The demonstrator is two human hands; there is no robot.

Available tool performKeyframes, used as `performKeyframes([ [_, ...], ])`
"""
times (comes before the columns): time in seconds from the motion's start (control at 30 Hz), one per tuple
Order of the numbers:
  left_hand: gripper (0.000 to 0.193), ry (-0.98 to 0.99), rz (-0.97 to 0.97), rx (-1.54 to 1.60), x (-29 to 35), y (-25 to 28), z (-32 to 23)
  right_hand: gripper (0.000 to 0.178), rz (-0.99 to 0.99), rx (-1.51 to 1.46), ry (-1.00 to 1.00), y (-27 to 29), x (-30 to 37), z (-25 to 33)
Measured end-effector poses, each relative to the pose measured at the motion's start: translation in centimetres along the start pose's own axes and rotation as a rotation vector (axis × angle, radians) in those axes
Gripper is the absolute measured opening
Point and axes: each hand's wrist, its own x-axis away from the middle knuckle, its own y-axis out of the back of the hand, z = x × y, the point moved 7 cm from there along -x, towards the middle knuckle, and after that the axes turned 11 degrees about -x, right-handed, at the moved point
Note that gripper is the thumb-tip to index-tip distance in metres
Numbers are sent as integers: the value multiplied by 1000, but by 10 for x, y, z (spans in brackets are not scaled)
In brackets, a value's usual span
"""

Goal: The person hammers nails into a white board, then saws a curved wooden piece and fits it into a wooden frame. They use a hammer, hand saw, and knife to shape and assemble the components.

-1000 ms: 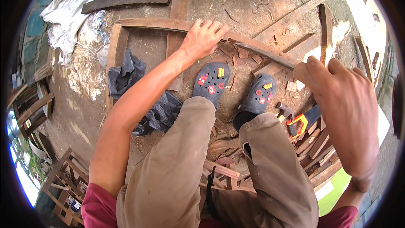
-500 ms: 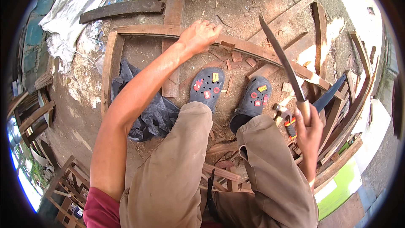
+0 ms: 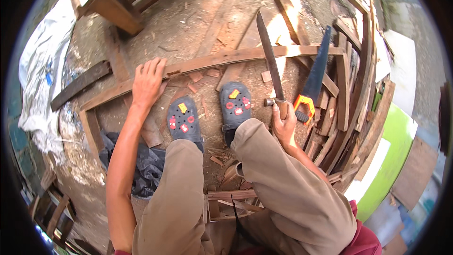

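My left hand (image 3: 148,82) is closed over a long wooden bar (image 3: 222,58) that spans the ground in front of my feet. At its left end the bar meets a shorter wooden piece (image 3: 92,130) in a corner. A small notch or split shows in the bar just right of my fingers. In my right hand (image 3: 285,127) is a machete (image 3: 270,54), its wooden handle gripped and its long dark blade pointing up and away, crossing over the bar in view. A hammer head (image 3: 269,102) shows beside the machete handle; the rest of it is hidden.
A handsaw (image 3: 315,73) with an orange and black handle leans on wood scraps at right. Several planks (image 3: 373,146) are piled there. Black plastic (image 3: 146,170) lies by my left leg. A wooden piece of furniture (image 3: 115,9) stands ahead, and white sheeting (image 3: 45,71) lies far left.
My view has swung to the right. My left hand stays closed on the bar. The machete stays in my right hand, its blade now more upright and across the bar.
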Motion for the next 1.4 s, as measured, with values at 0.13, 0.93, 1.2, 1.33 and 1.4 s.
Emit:
performKeyframes([
  [0.13,78,78,-4,71,-3,8,-21,21,-63,-129,-303,43,39,-73],
  [0.93,61,248,-81,100,-8,13,-23,26,-230,395,40,112,38,-116],
  [1.2,60,223,-93,111,-10,11,-24,32,-111,622,-398,147,195,-153],
  [1.33,62,232,-58,65,-2,9,-18,56,-97,505,-17,99,91,-69],
  [1.4,64,198,-59,32,-7,11,-22,66,-41,470,212,65,24,-28],
])
